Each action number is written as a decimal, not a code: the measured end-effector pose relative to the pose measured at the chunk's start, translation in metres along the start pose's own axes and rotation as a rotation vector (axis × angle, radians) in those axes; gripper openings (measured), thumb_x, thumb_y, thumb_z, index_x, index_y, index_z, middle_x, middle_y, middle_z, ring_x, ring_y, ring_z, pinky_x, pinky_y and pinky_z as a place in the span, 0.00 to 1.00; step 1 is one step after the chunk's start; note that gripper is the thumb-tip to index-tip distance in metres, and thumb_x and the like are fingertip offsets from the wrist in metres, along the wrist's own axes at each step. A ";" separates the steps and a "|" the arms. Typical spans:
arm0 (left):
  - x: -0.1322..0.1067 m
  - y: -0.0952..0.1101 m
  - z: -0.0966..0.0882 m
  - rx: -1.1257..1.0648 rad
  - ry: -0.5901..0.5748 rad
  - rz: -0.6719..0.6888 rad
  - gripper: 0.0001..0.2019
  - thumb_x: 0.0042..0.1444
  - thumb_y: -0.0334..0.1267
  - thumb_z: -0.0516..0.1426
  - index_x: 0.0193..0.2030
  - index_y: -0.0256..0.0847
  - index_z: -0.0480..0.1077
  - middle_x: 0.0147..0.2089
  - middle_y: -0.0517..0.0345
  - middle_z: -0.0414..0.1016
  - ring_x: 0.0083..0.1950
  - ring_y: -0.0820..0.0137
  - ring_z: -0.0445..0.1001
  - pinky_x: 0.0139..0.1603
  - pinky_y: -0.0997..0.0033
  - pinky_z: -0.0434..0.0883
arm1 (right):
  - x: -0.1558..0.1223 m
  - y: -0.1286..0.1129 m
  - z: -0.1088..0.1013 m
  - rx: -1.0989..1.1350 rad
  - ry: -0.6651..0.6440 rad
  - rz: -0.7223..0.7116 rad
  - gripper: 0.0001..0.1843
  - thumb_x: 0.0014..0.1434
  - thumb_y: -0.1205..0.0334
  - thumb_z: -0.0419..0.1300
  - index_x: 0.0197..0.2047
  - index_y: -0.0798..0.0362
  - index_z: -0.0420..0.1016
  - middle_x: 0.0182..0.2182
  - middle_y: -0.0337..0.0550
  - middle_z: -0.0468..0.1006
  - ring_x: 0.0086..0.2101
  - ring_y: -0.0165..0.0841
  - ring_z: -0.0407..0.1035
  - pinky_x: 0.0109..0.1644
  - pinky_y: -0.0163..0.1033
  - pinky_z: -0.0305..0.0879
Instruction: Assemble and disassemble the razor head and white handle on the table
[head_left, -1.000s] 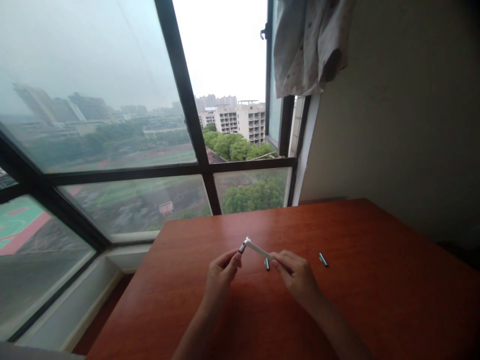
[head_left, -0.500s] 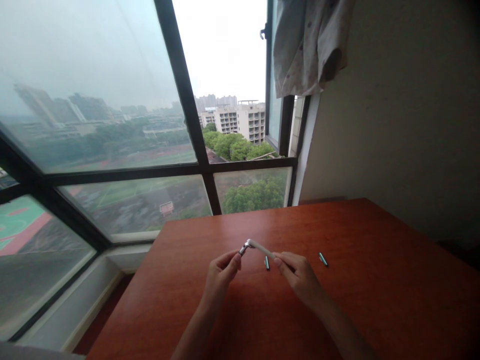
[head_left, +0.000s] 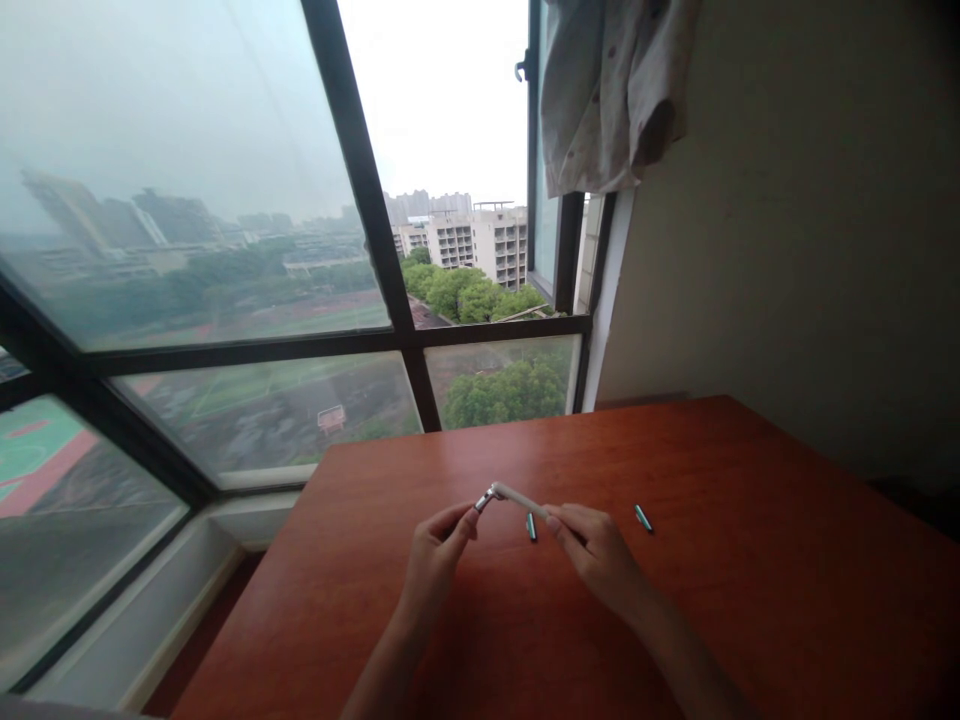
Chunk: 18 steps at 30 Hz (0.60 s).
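Both my hands are raised over a red-brown wooden table [head_left: 750, 560]. My right hand [head_left: 596, 555] pinches one end of a thin white stick-like object [head_left: 516, 496], perhaps a pen. My left hand [head_left: 435, 555] pinches a small dark and silver piece [head_left: 484, 497] at the object's far tip. Two short teal pieces lie on the table: one [head_left: 531, 526] just beyond my right fingers, the other [head_left: 643, 518] further right.
A large window with dark frames [head_left: 390, 340] stands behind the table, looking onto buildings and trees. A light cloth [head_left: 607, 100] hangs at the top by the open window pane. A plain wall [head_left: 787, 250] runs along the right side.
The white object's far tip has dipped slightly between my hands. The view has shifted a little. The teal pieces lie where they were.
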<state>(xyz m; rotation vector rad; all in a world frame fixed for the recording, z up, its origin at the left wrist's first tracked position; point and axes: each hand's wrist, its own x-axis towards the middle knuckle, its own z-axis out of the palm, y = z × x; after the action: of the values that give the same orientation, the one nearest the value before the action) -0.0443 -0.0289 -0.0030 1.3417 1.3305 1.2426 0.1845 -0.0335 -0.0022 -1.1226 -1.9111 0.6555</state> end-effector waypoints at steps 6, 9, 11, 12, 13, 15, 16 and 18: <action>-0.002 0.001 0.002 0.041 -0.039 0.041 0.18 0.50 0.48 0.61 0.37 0.33 0.80 0.24 0.59 0.67 0.28 0.70 0.63 0.28 0.75 0.59 | 0.000 0.009 0.002 -0.080 0.043 0.002 0.17 0.66 0.60 0.47 0.39 0.54 0.76 0.30 0.45 0.76 0.31 0.35 0.69 0.35 0.35 0.59; -0.001 0.003 0.001 0.044 0.029 0.044 0.18 0.50 0.48 0.61 0.36 0.33 0.80 0.23 0.59 0.66 0.28 0.70 0.63 0.28 0.75 0.59 | -0.001 0.009 0.003 -0.087 0.029 0.009 0.17 0.66 0.59 0.47 0.39 0.54 0.77 0.30 0.45 0.76 0.31 0.35 0.69 0.36 0.35 0.60; -0.001 0.004 0.000 0.039 0.064 0.041 0.17 0.50 0.47 0.61 0.36 0.33 0.80 0.23 0.59 0.66 0.28 0.70 0.63 0.28 0.75 0.60 | -0.001 0.008 0.003 -0.081 0.017 0.012 0.17 0.66 0.59 0.48 0.39 0.55 0.77 0.29 0.45 0.76 0.31 0.35 0.69 0.35 0.36 0.60; -0.001 0.005 0.000 0.036 0.071 0.040 0.17 0.50 0.47 0.61 0.36 0.33 0.80 0.23 0.59 0.67 0.28 0.70 0.63 0.27 0.75 0.60 | -0.001 0.007 0.002 -0.072 0.014 0.013 0.17 0.66 0.59 0.48 0.38 0.55 0.77 0.29 0.45 0.76 0.31 0.35 0.69 0.35 0.35 0.60; -0.001 0.006 0.000 0.035 0.073 0.038 0.17 0.50 0.47 0.61 0.36 0.33 0.80 0.23 0.59 0.67 0.28 0.70 0.64 0.27 0.75 0.60 | -0.001 0.006 0.002 -0.058 0.016 0.015 0.17 0.66 0.59 0.47 0.38 0.55 0.77 0.29 0.45 0.76 0.30 0.35 0.69 0.35 0.35 0.60; 0.000 0.006 -0.001 0.034 0.078 0.033 0.17 0.49 0.48 0.61 0.35 0.33 0.79 0.24 0.59 0.67 0.28 0.70 0.63 0.27 0.76 0.60 | -0.001 0.004 0.001 -0.025 0.024 0.020 0.18 0.66 0.59 0.47 0.37 0.55 0.77 0.29 0.45 0.76 0.30 0.35 0.69 0.35 0.35 0.60; 0.000 0.007 -0.001 0.035 0.080 0.030 0.17 0.50 0.48 0.61 0.35 0.33 0.79 0.24 0.59 0.67 0.27 0.70 0.63 0.27 0.76 0.60 | -0.001 0.003 0.001 -0.007 0.026 0.023 0.18 0.66 0.58 0.47 0.37 0.55 0.77 0.29 0.45 0.77 0.31 0.35 0.70 0.35 0.35 0.60; 0.000 0.007 -0.002 0.039 0.087 0.032 0.17 0.50 0.48 0.61 0.34 0.33 0.79 0.24 0.59 0.67 0.27 0.70 0.64 0.26 0.76 0.60 | -0.001 0.002 0.001 0.021 0.021 0.027 0.18 0.66 0.57 0.48 0.37 0.54 0.78 0.29 0.44 0.77 0.31 0.35 0.70 0.35 0.35 0.61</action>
<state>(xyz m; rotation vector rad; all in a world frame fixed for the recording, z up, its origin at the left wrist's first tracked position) -0.0448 -0.0294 0.0039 1.3543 1.4055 1.3157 0.1847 -0.0339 -0.0043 -1.1398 -1.8698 0.6751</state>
